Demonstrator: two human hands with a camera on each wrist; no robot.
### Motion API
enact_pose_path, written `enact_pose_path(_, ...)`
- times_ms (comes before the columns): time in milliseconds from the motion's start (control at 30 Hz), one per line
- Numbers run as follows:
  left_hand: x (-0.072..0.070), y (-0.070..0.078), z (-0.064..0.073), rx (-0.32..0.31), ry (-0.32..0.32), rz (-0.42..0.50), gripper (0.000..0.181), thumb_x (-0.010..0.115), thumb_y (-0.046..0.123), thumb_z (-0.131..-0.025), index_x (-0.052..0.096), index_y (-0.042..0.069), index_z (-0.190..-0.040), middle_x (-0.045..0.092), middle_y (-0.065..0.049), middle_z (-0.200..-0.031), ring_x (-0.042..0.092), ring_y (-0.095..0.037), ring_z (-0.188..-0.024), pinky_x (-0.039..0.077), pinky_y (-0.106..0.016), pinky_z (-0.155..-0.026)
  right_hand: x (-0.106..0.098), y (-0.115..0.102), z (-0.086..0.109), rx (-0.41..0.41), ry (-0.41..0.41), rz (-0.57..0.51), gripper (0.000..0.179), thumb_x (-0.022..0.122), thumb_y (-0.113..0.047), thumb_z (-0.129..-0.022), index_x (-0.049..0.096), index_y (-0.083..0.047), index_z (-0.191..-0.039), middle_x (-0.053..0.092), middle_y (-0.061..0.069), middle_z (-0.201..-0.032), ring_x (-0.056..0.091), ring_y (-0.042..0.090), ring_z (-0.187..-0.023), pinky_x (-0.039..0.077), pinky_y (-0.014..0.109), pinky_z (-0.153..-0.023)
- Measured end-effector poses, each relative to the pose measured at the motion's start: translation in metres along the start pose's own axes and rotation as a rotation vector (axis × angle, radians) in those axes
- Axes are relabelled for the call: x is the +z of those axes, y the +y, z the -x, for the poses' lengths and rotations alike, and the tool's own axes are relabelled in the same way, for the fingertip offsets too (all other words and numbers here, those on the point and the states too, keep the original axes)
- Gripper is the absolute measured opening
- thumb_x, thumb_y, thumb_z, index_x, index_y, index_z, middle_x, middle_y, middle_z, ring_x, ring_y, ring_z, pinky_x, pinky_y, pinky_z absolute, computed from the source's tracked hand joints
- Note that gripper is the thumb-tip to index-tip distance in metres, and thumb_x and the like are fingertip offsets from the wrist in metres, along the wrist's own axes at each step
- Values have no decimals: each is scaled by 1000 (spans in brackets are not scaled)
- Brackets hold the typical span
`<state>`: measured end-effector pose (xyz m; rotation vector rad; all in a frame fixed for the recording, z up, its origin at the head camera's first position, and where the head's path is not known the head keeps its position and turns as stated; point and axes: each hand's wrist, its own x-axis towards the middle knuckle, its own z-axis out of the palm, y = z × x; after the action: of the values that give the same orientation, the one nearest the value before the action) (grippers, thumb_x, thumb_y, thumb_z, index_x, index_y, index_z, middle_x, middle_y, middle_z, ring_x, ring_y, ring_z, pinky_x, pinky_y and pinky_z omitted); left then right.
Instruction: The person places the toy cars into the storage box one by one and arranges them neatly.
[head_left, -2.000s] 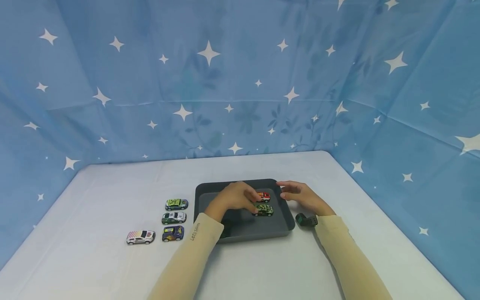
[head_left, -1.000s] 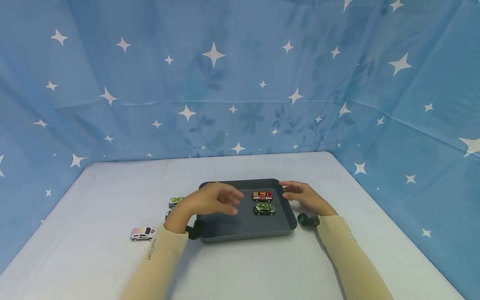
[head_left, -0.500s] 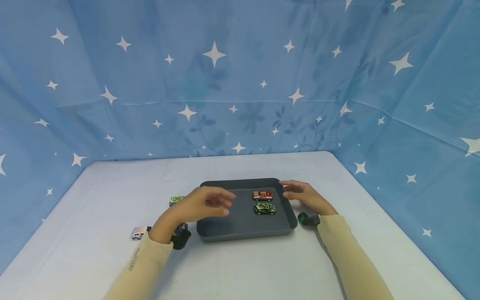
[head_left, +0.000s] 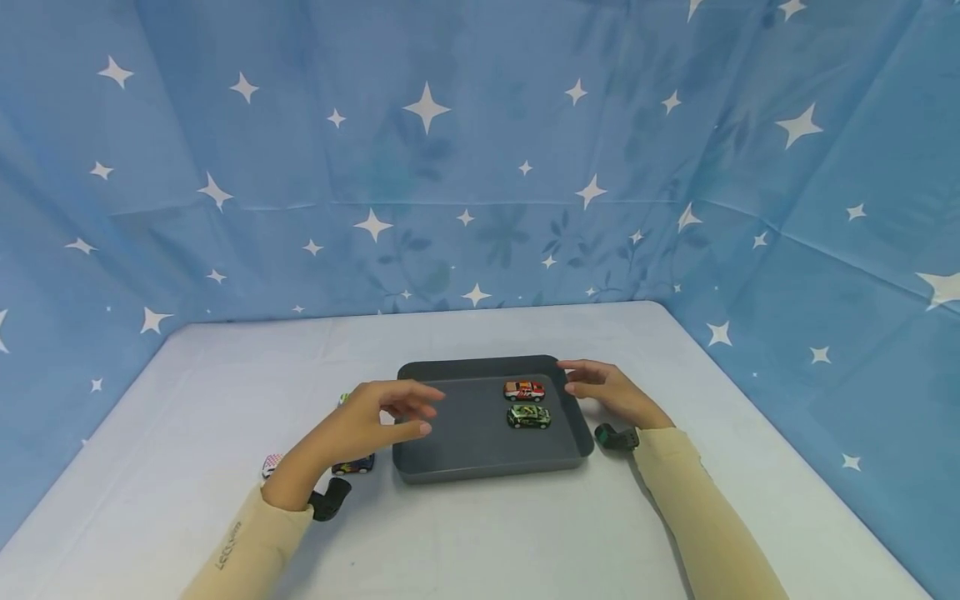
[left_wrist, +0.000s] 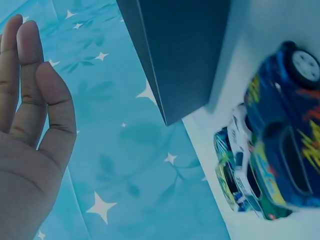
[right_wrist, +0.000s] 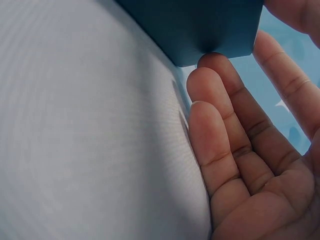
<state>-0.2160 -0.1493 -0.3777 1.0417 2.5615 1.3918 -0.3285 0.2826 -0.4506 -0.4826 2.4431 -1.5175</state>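
Note:
My left hand, its fingers loosely extended and holding nothing, hovers over the left edge of a dark grey tray. Beneath and beside that hand are a dark blue toy car and a white toy car, mostly covered by the arm. The left wrist view also shows a white-and-green toy car and a yellow-green toy car. Inside the tray, a red-and-white toy car sits behind a green camouflage toy car. My right hand touches the tray's right side with relaxed fingers.
A white cloth covers the table. Blue star-patterned curtain hangs behind it and along the right. Small black wrist cameras sit under both wrists.
My left hand has let go of the green camouflage car and drawn back leftward out of the tray, over the cars on the table. The right hand stays at the tray's right side.

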Motion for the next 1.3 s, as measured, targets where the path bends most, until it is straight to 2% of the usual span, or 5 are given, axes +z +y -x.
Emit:
enact_pose_path(300, -7, -6, 16, -32, 13, -3, 40, 78, 19, -102, 71, 7, -140, 79, -5, -117, 71, -13, -105, 57, -36, -92, -1, 1, 0, -6, -7, -16, 61, 73, -17, -103, 51, 5, -157, 58, 29, -151, 57, 43, -137, 33, 68, -122)
enact_pose_path(633, -25, -11, 35, -109, 36, -5, 42, 78, 20, -102, 70, 9, -143, 77, -10, -121, 71, -13, -106, 57, -32, -92, 0, -1, 0, -7, -7, 3, 60, 72, -19, -104, 52, 3, -157, 56, 29, -154, 54, 46, -141, 31, 69, -122)
enact_pose_path(800, -37, -15, 41, -126, 51, -7, 44, 77, 17, -103, 68, 5, -144, 77, -12, -122, 71, -14, -106, 57, -30, -92, 1, -1, 2, 14, 9, 13, 60, 72, -22, -104, 54, 0, -157, 53, 26, -158, 49, 47, -146, 29, 69, -123)
enact_pose_path(1100, -58, -30, 53, -176, 12, 64, 49, 74, 14, -104, 61, -1, -149, 72, -21, -132, 72, -30, -117, 56, -31, -98, 2, 0, 2, 6, -1, 15, 60, 72, -20, -105, 52, 2, -157, 55, 27, -155, 54, 46, -142, 32, 69, -122)
enact_pose_path(1300, -71, -41, 63, -189, -27, 107, 47, 73, 12, -104, 61, -8, -145, 69, -27, -134, 73, -26, -117, 56, -26, -97, 1, -2, 2, 1, -4, 7, 60, 72, -19, -105, 52, 3, -157, 55, 28, -156, 54, 46, -141, 32, 68, -122)
